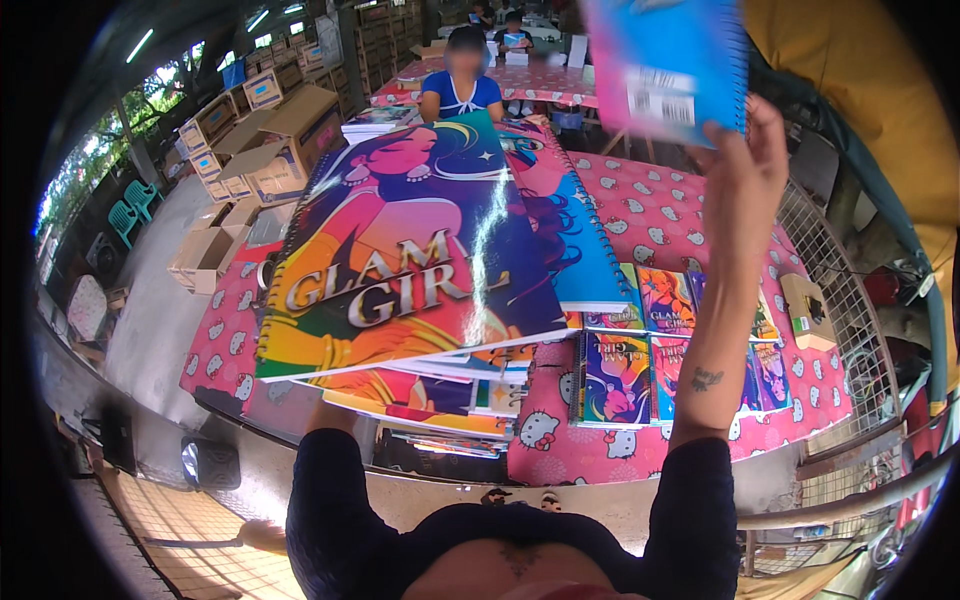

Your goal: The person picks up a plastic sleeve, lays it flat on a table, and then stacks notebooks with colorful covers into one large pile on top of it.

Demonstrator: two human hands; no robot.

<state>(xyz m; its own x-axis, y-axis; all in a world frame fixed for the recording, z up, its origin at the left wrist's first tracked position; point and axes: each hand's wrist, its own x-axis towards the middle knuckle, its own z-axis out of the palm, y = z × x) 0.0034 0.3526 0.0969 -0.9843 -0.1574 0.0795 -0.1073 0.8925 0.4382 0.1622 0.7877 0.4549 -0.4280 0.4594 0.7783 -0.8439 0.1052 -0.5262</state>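
My right hand (755, 150) is raised at the upper right, its fingers closed on the lower corner of a spiral notebook (665, 60). That notebook's blue and pink back cover, with white barcode labels, faces me and runs past the top edge. On the left, my left forearm (338, 415) reaches under a stack of large spiral notebooks, which hides the hand and its fingers. The top notebook (410, 220) has a glossy cover with a drawn figure in purple, pink and yellow. Beside it lies another large notebook (565, 220) with a blue cover.
Small spiral notebooks (615, 375) lie in rows on the pink patterned tablecloth (640, 185). A tan box (808, 312) sits at the table's right edge, beside a wire mesh rack (850, 300). Cardboard boxes (290, 145) stand at the far left. Across the table is a person in blue (462, 95).
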